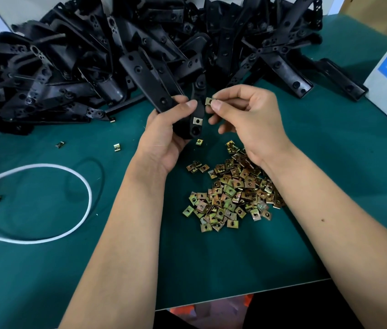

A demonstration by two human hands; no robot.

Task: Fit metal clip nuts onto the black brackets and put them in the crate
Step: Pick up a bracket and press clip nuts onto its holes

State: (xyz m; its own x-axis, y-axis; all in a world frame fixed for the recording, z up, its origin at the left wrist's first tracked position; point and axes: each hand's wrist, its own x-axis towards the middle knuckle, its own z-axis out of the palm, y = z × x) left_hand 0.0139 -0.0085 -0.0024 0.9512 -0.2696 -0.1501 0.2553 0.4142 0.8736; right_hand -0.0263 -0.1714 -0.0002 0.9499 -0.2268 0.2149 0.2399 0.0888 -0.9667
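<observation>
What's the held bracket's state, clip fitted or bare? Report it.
Fitted, partly: one metal clip nut sits on the bracket in the left hand; the right hand pinches another clip nut.

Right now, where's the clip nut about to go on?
Head view, centre: the clip nut is pinched in the right hand, just right of the black bracket held by the left hand.

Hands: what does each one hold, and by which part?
Left hand grips a black bracket around its lower end. Right hand pinches a clip nut by its edge, between thumb and forefinger.
</observation>
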